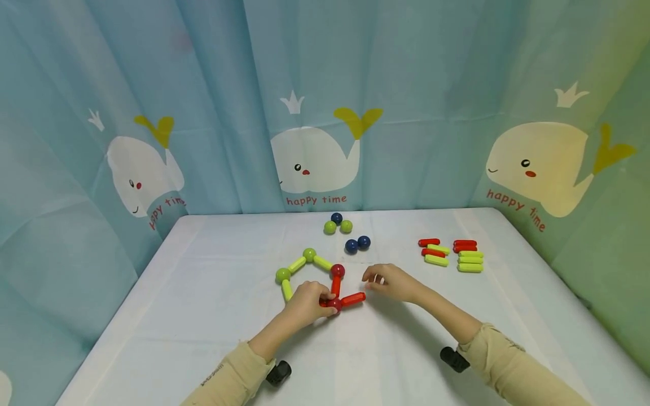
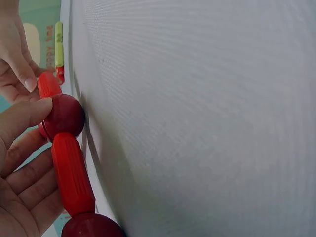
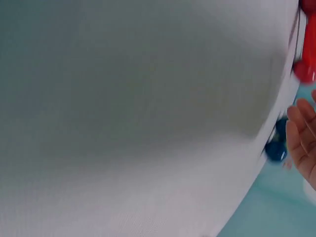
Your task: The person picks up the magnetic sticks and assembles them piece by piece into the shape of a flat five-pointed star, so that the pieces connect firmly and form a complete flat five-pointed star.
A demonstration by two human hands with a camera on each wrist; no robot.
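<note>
My left hand [image 1: 304, 303] pinches a red ball [image 1: 334, 307] between thumb and fingers; in the left wrist view the thumb lies on that ball [image 2: 68, 116]. One red rod [image 1: 354, 299] sticks out from it to the right, another red rod [image 1: 336, 286] runs up to a second red ball [image 1: 337, 270]. Green rods [image 1: 297, 265] and green balls [image 1: 310, 255] carry on the ring shape, partly hidden behind the left hand. Just right of the free rod end, my right hand [image 1: 395, 283] hovers with loosely bent fingers, holding nothing.
Dark blue balls [image 1: 351, 246] and loose green balls [image 1: 330, 227] lie behind the ring. Several red and green rods [image 1: 470, 261] sit at the back right of the white table [image 1: 203, 316]. A whale-print curtain [image 1: 421, 84] hangs around it.
</note>
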